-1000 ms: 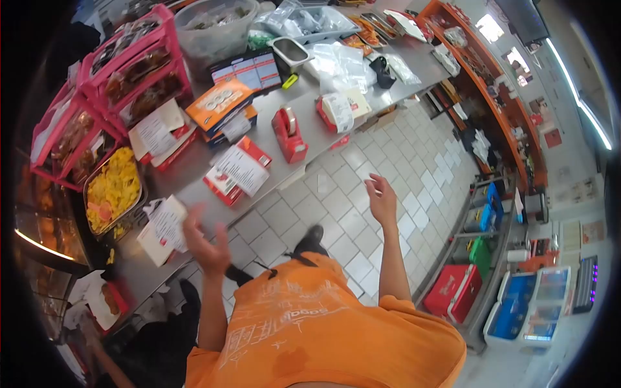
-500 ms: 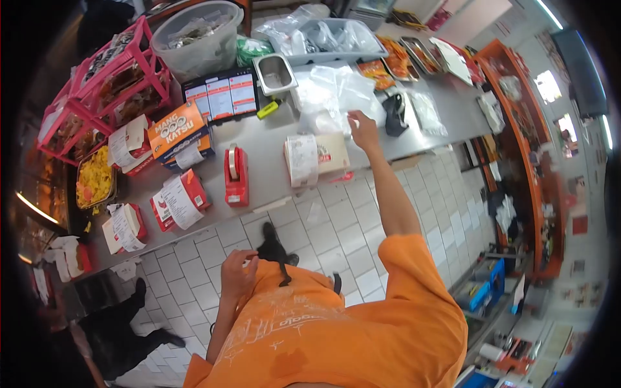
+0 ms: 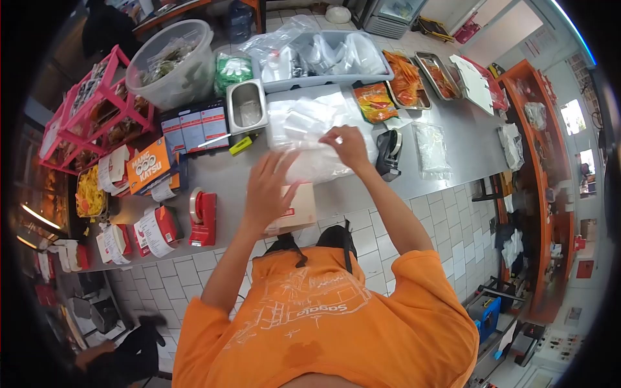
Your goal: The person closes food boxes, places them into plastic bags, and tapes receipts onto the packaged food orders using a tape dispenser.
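A stack of clear plastic bags (image 3: pixel 294 107) lies on the steel counter in front of me. My right hand (image 3: pixel 351 149) is over its near right part, thumb and fingertips pinched on the edge of a plastic bag. My left hand (image 3: pixel 268 191) is raised with its fingers spread, just left of the bags. Below and behind that hand sits a food box (image 3: pixel 303 202), partly covered by it. A black tape dispenser (image 3: pixel 389 155) stands right of my right hand. To the left of my left hand is a red tape dispenser (image 3: pixel 204 220).
Boxes with receipts (image 3: pixel 155 229) and an orange box (image 3: pixel 149 165) stand at the left, by a tablet (image 3: pixel 194 129). Behind the bags is a grey-blue bin (image 3: pixel 323 77); a steel pan (image 3: pixel 247 107) is beside it. Another person (image 3: pixel 132 352) is at lower left.
I have moved closer to the counter. My left hand has risen from my waist to the counter, opening out over the box. My right hand has moved onto the bags' near edge.
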### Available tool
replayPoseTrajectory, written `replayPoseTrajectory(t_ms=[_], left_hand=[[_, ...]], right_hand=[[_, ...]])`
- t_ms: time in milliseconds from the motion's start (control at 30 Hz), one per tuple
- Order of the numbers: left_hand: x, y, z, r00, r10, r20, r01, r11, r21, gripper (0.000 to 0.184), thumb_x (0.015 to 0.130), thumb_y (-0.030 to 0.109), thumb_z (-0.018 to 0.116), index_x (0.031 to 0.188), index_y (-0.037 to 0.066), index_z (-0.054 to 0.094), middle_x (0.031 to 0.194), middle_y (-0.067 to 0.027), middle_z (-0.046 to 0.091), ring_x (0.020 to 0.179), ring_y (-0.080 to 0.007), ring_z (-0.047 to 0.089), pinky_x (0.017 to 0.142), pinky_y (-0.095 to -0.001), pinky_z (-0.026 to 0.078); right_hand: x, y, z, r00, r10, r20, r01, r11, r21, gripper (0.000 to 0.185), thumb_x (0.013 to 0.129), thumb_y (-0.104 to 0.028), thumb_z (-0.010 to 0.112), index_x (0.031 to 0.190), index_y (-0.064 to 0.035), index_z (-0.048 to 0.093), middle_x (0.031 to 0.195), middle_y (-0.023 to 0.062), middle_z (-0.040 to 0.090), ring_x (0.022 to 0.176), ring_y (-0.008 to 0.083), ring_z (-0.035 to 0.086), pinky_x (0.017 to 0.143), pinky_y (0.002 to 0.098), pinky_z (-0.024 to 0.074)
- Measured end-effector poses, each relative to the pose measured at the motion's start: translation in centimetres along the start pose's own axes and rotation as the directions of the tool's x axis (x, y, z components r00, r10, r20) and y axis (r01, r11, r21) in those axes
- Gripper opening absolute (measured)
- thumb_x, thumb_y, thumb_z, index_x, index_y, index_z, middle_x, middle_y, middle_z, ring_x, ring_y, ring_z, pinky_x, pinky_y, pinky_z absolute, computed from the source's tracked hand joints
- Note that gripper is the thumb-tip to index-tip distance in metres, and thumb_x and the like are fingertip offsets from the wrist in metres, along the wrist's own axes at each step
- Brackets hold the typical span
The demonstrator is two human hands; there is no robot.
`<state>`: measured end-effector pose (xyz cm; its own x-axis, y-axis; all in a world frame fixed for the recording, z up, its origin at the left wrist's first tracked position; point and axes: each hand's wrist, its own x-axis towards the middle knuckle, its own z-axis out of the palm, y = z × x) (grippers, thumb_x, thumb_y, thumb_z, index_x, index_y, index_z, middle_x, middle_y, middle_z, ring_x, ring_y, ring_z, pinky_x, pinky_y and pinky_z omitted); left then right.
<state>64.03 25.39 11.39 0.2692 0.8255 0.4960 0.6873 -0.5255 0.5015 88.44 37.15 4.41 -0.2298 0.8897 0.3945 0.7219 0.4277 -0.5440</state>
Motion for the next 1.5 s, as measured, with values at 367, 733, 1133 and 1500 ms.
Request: replayPoseTrajectory(t_ms=[367,733,1133,1500], left_hand=[[14.3,-4.2,13.9,0.918,-0.39,0.074,0.34,0.869,0.359,0.018,0.084,0.022,0.066,0.091,0.01,0.077,0.091,-0.0182,0.072,0.087,-0.041,0.068,0.077,-0.0503,0.055],[20.1,0.3,8.4,0.742,-0.613,0.271,0.663,0.73,-0.163,0.026,0.088,0.027,0.076,0.093,0.002,0.078,0.072,-0.0071,0.071,0.063,-0.0109,0.061,0.062,-0.0311,0.048],[10.8,-2.3,-0.6,0.577,-0.729,-0.37,0.577,0.684,-0.447,0.036,0.095,0.035,0.071,0.079,0.003,0.069,0.073,-0.0018,0.065,0.067,-0.0122,0.06,0.062,-0.0288,0.049],[-0.3,6.4,-17.0,0.268,-0.509,-0.818,0.93,0.359,0.081,0.032,0.093,0.025,0.075,0.108,-0.003,0.07,0.094,-0.0057,0.07,0.077,-0.0123,0.06,0.076,-0.025,0.047]], right_hand=[[-15.1,10.4,-4.6,0.635,0.537,-0.556,-0.531,0.826,0.191,0.092,0.072,-0.022,0.088,0.146,-0.0008,0.039,0.131,0.0214,0.059,0.128,0.0318,0.054,0.109,0.0412,0.0397],[-9.0,14.3,-12.4,0.784,0.381,-0.49,-0.378,0.919,0.111,0.063,0.085,-0.016,0.077,0.138,0.0015,0.05,0.129,0.0194,0.063,0.111,0.0296,0.066,0.09,0.0384,0.0534],[1.4,16.4,-12.9,0.627,0.691,-0.359,-0.437,0.694,0.572,0.03,0.09,-0.025,0.075,0.099,0.0025,0.069,0.082,0.0117,0.07,0.073,0.0174,0.065,0.067,0.0335,0.0509],[-2.2,-7.3,-2.6,0.86,-0.078,0.504,-0.129,0.923,0.364,0.034,0.096,-0.03,0.064,0.107,0.0028,0.065,0.103,0.0181,0.068,0.105,0.0326,0.061,0.093,0.0424,0.0478]])
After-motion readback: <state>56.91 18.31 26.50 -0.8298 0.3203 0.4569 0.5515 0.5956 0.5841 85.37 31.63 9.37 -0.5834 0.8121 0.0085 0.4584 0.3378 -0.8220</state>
